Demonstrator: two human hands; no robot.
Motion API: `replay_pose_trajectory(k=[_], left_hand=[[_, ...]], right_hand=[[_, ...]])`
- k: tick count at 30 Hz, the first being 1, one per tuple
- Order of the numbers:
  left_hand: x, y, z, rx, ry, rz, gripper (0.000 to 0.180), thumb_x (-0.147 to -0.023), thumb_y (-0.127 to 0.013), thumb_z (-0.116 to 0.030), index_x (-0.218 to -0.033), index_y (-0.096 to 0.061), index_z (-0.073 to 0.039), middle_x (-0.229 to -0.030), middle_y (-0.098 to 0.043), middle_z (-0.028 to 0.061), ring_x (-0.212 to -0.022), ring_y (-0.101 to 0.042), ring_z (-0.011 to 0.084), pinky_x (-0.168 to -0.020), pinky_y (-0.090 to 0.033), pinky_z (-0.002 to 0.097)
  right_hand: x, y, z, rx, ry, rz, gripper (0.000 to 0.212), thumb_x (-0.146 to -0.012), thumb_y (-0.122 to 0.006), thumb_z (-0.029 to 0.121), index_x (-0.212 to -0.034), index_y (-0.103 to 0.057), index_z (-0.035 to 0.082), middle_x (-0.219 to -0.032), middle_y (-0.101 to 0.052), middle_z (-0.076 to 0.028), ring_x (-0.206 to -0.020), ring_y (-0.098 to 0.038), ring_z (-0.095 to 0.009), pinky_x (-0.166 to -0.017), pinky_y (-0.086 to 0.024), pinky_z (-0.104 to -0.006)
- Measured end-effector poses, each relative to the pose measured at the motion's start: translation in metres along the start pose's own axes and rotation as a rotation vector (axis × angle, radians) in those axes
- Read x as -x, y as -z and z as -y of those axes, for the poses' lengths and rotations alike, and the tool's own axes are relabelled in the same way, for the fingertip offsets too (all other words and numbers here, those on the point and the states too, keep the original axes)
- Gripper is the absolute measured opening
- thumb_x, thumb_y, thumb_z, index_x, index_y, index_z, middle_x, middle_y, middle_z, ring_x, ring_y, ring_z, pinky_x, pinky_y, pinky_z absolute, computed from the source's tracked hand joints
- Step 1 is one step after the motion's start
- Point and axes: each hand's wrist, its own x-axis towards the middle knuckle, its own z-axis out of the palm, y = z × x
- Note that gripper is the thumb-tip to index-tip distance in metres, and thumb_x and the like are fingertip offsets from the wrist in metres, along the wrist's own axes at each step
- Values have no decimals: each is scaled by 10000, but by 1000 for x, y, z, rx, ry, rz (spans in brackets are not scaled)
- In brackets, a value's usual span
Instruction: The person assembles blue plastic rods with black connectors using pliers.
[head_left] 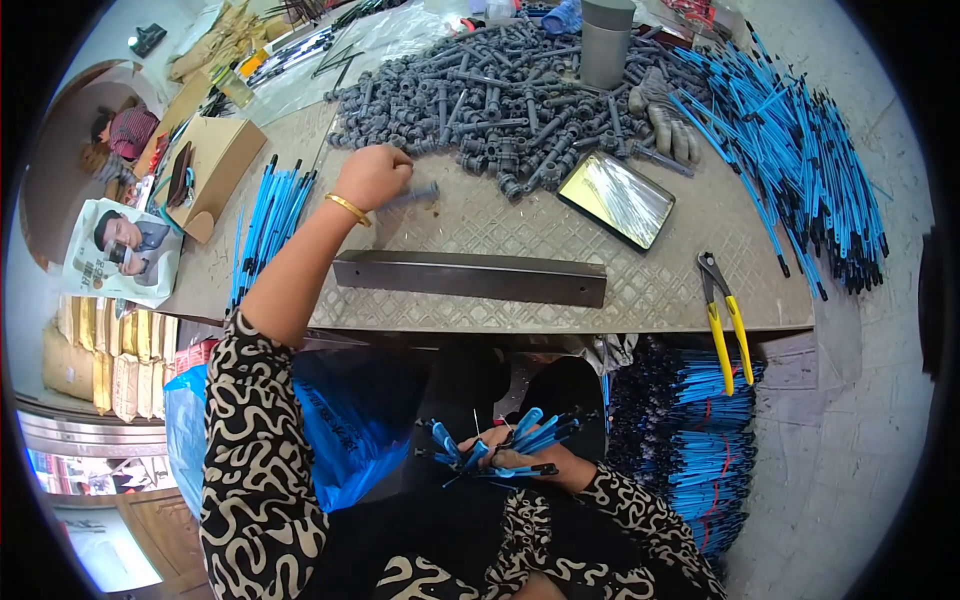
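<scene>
grey fitting (pixel 415 194) sits at the near edge of the far grey pile (pixel 500 100), pinched in the closed left hand (pixel 372 176). right hand (pixel 520 460), low near the lap, clamps a fan of blue rods (pixel 500 445); a loosened grip could spill them to the floor.

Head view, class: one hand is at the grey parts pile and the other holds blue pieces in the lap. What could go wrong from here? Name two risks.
1. The right hand holds a splayed fan of blue pieces low over the lap; some could slip out and drop.
2. The left hand pulls a grey part from the edge of the heaped grey pile; neighbouring parts might roll loose across the table.
</scene>
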Motion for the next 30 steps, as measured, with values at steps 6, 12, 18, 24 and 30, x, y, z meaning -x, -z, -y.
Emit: replay_pose_trajectory(k=[6,12,18,24,30], left_hand=[[-2,2,-22,75,77,-134,201,-721,-571,-176,-850,-659,-47,-752,-640,141,-713,-625,283,-677,-489,359],[29,23,-35,52,-250,83,265,-625,-567,-10,-877,-646,-31,-865,-589,158,-789,-576,311,-716,-468,351],[65,30,-16,128,-341,304,196,-641,-585,-32,-834,-618,-14,-850,-602,169,-767,-583,307,-693,-468,356],[86,42,-20,308,-240,96,221,-697,-545,45,-909,-583,-4,-786,-608,71,-694,-587,170,-613,-468,280],[205,47,-101,1209,-29,627,291,-749,-600,55,-1025,-548,-18,-921,-619,55,-810,-593,134,-710,-486,244]], right_hand=[[0,-12,5,63,35,9,313,-869,-592,251,-1102,-587,42,-916,-624,-37,-858,-569,-103,-787,-453,-253],[5,-17,-1,106,-39,68,266,-894,-548,208,-1101,-586,45,-1050,-613,-79,-903,-575,-134,-809,-461,-264],[3,-48,1,344,113,-7,231,-899,-532,158,-1091,-585,40,-1071,-610,-87,-920,-576,-136,-820,-459,-264],[-1,-63,3,280,160,-5,157,-848,-608,182,-864,-596,26,-1072,-613,-136,-929,-581,-172,-818,-465,-314],[2,-47,-7,228,188,-4,259,-858,-583,156,-1082,-590,26,-1051,-613,-88,-945,-574,-155,-835,-469,-294]])
